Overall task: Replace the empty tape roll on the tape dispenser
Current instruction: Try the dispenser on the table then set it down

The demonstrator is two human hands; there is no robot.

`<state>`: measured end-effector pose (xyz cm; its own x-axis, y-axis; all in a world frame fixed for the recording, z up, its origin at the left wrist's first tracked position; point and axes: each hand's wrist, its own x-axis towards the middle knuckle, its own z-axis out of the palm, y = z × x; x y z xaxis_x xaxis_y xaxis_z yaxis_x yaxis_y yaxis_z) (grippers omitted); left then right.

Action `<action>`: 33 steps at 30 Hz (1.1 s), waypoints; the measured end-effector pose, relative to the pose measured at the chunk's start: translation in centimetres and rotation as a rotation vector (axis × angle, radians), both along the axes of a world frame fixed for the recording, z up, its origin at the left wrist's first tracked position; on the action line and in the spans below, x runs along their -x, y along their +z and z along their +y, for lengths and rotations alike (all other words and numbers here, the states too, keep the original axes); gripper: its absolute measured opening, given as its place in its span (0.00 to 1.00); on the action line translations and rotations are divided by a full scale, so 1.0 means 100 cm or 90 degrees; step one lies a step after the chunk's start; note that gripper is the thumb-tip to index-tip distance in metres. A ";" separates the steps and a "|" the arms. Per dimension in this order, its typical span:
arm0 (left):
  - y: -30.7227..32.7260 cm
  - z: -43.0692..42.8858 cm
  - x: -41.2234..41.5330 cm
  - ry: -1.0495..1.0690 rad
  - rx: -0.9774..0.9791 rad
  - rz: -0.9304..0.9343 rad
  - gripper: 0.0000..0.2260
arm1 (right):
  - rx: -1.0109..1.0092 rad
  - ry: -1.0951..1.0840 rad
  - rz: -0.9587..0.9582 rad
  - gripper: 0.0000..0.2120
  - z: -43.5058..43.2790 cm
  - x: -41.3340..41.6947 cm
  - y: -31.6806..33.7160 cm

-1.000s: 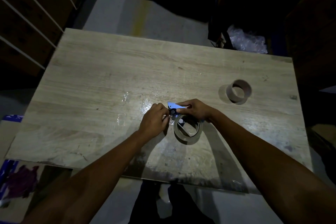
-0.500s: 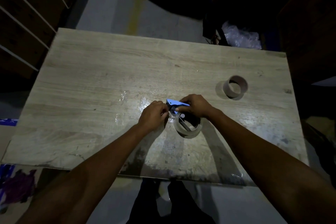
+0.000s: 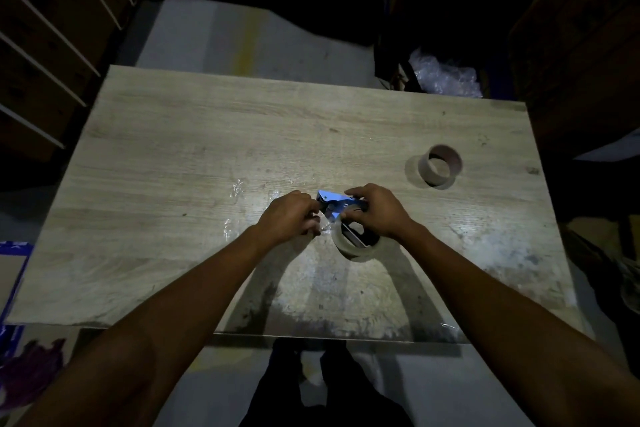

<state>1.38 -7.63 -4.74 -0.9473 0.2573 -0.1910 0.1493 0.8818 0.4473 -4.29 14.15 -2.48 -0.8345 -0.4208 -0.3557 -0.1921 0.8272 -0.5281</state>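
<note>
The person is working on the threading step. The swap of rolls is looking done, and the tape is now being led toward the cutter. The empty core (image 3: 440,166) is standing on its end toward the far right of the bench (image 3: 173,166), well apart from both hands and touched by nothing. The new roll (image 3: 355,250) is sitting in the blue dispenser (image 3: 334,200) near the middle of the bench, just in front of the person. Its lower rim seems to be resting on the wood. Whether it is fully seated on the hub is hidden under the hand.

The right hand (image 3: 379,211) is gripping the dispenser from above, its fingers curling over the frame and the top of the roll and steadying both. The left hand (image 3: 287,217) is lying just beside the dispenser's front with its fingers curled. It is pinching what appears to be the tape end (image 3: 325,222), a pale glint stretching between its fingertips and the blue nose. The light is dim, so the exact line of the tape is not showing.

As I am judging it, the next move is calling for a straight, even pull. The left hand would be drawing the end forward through the nose and over the teeth. The right hand would be pinning the frame so that the roll is turning rather than lifting. Clear tape is likely to be clinging to fingers or folding onto itself, so the strip needs keeping taut and flat, with its sticky face away from the frame.
</note>
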 end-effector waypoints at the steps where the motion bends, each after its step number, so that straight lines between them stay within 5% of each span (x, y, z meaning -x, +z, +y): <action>1: 0.000 -0.001 0.000 -0.003 0.002 -0.001 0.09 | -0.002 0.001 0.012 0.27 0.000 -0.003 0.000; 16: -0.008 -0.017 -0.012 -0.006 -0.007 -0.003 0.11 | -0.087 0.032 0.208 0.28 -0.031 -0.056 -0.001; 33: -0.009 -0.004 -0.043 -0.037 -0.034 0.029 0.24 | -0.224 -0.024 0.196 0.43 -0.040 -0.082 -0.008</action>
